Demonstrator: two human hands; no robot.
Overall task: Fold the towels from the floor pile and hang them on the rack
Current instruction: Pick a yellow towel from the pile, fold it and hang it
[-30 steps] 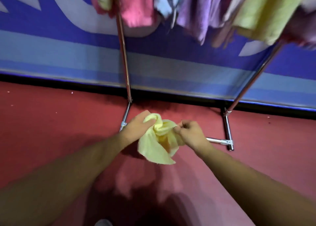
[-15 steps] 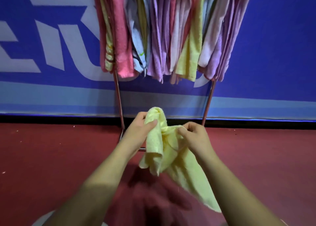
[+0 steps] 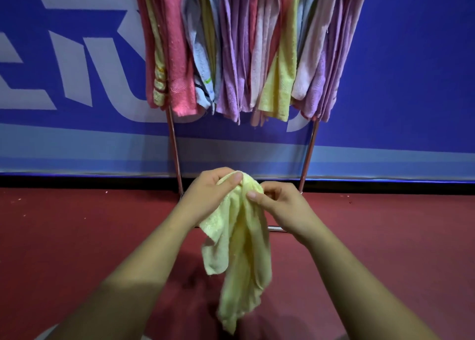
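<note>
A pale yellow towel [image 3: 244, 252] hangs crumpled in front of me, above the red floor. My left hand [image 3: 208, 198] grips its top edge, thumb over the cloth. My right hand [image 3: 280, 206] pinches the same top edge just to the right. The towel's lower part droops between my forearms. Behind it stands the metal rack [image 3: 174, 154], its bar hidden by several hung towels [image 3: 231, 46] in pink, purple, blue and yellow. The floor pile is not in view.
A blue wall banner [image 3: 411, 70] with white lettering runs behind the rack. The red floor [image 3: 77, 237] spreads on both sides. The rack's right leg [image 3: 308, 157] and a low cross bar [image 3: 276, 228] sit just beyond my hands.
The view has tilted up from the floor toward the rack. My hands have lifted the towel, and it has dropped open from a bunched wad into a long hanging shape.
</note>
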